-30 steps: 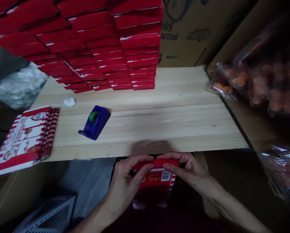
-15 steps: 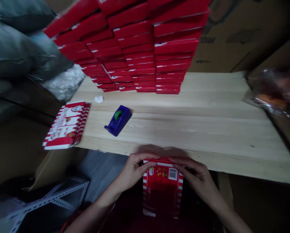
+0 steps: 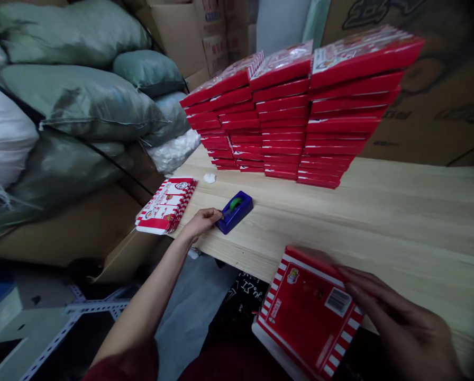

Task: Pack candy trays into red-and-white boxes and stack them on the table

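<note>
My left hand [image 3: 206, 221] is pinched at the cutting end of a blue tape dispenser [image 3: 238, 215], on the end of the tape; the tape between my fingers barely shows. A green roll core [image 3: 235, 203] sits inside the dispenser. My right hand [image 3: 395, 309] grips the upper right edge of a flat red box [image 3: 300, 312] with white-striped sides, a small logo and a barcode. The box tilts at the table's front edge, its lower end towards my body.
Tall stacks of red boxes [image 3: 284, 132] stand at the back of the wooden table [image 3: 403, 222]. Several striped cartons [image 3: 163, 206] lie piled at the left edge, near a small white lump [image 3: 209, 178]. Stuffed sacks [image 3: 82, 100] fill the left side; a large cardboard box [image 3: 427, 121] stands behind.
My left hand has let go of the red box and reached left to the tape dispenser. The box has tilted and moved right in my right hand. The view has swung leftward and up.
</note>
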Available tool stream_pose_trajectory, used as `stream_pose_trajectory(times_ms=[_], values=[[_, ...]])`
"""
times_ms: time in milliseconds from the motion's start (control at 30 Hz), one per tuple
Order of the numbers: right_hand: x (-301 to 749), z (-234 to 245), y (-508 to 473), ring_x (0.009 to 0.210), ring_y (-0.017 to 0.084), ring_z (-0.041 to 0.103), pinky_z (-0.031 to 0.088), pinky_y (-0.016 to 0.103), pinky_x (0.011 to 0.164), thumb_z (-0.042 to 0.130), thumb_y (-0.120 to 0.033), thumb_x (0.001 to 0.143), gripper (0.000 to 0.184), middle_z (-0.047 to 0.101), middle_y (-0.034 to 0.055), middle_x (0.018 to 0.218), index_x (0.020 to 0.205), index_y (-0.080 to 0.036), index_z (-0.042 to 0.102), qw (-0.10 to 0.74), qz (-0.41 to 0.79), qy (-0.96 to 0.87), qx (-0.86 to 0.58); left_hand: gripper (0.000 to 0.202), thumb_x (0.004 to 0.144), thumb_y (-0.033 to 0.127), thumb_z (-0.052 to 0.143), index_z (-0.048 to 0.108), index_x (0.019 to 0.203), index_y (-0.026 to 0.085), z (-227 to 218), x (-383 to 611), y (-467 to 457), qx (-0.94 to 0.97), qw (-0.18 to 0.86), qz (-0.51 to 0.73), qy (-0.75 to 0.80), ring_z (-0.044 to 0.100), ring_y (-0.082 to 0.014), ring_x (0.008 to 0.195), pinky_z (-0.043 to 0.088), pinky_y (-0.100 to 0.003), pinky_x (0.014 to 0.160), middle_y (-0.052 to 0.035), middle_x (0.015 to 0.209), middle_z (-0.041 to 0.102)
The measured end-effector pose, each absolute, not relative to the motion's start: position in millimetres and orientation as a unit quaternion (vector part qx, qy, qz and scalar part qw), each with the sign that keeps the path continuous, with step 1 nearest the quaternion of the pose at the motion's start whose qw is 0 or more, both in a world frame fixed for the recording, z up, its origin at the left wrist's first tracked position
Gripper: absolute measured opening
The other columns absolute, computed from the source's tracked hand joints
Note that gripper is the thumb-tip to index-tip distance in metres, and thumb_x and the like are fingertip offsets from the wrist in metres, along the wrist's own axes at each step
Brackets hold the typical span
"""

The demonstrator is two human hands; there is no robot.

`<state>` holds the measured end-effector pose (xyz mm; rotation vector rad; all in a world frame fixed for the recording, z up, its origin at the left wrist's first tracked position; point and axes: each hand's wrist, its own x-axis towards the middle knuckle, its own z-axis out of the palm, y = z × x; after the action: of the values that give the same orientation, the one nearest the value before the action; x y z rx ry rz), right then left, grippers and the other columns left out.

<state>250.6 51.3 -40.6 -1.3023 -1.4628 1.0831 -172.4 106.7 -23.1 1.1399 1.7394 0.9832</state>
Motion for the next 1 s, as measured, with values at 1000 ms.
stream_pose_trajectory(times_ms=[1000], values=[[188,6,21,0.119,0.024,0.07,0.061,0.039,0.097,0.059,-0.008,0.098,0.049,0.071,0.0026,0.133,0.133,-0.04,0.07,0.496,0.291,-0.711,-0.405,0.042,0.089,0.032,0.076,0.068,0.129,0.024,48,20,6,0.348,0.476,0.599,0.542,0.07,-0.014,0.068,0.058,-0.024,0.068,0.0008,0.077,0.075]])
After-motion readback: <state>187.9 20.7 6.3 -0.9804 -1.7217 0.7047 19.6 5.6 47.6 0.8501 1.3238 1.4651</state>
